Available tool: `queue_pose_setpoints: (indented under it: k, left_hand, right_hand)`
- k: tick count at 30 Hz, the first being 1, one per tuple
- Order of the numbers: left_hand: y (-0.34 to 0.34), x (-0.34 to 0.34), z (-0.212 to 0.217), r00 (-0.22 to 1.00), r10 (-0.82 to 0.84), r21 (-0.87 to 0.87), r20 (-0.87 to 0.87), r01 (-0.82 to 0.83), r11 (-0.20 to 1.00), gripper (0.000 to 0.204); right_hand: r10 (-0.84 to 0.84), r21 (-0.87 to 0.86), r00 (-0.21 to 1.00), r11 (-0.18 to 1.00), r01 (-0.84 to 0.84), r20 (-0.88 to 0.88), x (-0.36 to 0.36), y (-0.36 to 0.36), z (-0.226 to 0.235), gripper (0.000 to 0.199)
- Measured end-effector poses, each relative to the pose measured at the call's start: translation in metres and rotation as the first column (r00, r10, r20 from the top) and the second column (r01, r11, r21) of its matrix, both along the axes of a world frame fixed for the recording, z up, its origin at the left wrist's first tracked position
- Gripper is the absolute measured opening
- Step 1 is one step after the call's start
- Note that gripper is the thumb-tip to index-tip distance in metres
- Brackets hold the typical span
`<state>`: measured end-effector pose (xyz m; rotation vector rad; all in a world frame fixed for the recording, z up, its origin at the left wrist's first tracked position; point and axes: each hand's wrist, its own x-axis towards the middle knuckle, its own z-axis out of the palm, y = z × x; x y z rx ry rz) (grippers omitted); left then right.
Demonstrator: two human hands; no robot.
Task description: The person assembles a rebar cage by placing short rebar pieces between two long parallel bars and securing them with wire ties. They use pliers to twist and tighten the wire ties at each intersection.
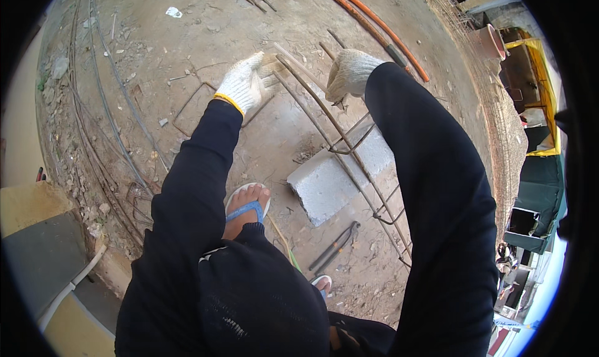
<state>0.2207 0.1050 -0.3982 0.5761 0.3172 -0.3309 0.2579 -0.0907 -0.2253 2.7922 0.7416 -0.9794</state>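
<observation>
Both hands wear white knit gloves, and the sleeves are dark. My right hand (pixel 349 73) is closed around the upper end of a long rebar cage (pixel 340 135). The cage's bars run diagonally down to the right and rest on a grey concrete block (pixel 324 185). My left hand (pixel 244 82) hovers with fingers spread, its thumb close to the tips of the bars. Below that hand, a bent square stirrup (pixel 190 110) lies flat on the ground. Rectangular stirrups (pixel 390 217) wrap the bars further down.
A dark pincer-like tool (pixel 337 245) lies on the ground by the block. My foot in a blue sandal (pixel 248 206) stands left of the block. An orange hose (pixel 374 20) crosses the far ground. Loose wires (pixel 109 114) and rubble line the left side, and a mesh fence (pixel 499 107) runs along the right.
</observation>
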Motion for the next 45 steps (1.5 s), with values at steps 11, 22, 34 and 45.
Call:
queue_pose_setpoints:
  k: [11,22,34,45]
  left_hand:
    - [-0.023,-0.007,0.035,0.994,0.099,-0.148,0.046,-0.091,0.985,0.029]
    - [-0.02,-0.004,0.014,0.98,0.053,-0.271,0.19,0.0,0.963,0.019]
    - [-0.027,0.001,-0.005,0.913,-0.008,0.437,0.408,-0.188,0.88,0.029]
    - [-0.002,-0.014,0.038,0.738,-0.429,0.817,0.521,-0.577,0.0,0.056]
  right_hand:
    - [-0.06,-0.089,0.993,0.995,0.051,-0.099,-0.007,-0.008,-0.009,0.027]
    - [-0.073,-0.116,0.996,0.991,0.067,-0.051,-0.007,-0.015,-0.022,0.026]
    - [-0.037,-0.035,0.998,0.999,0.035,-0.042,-0.008,-0.014,-0.034,0.026]
    - [-0.175,0.074,0.974,0.98,0.187,-0.144,-0.025,-0.015,0.0,0.017]
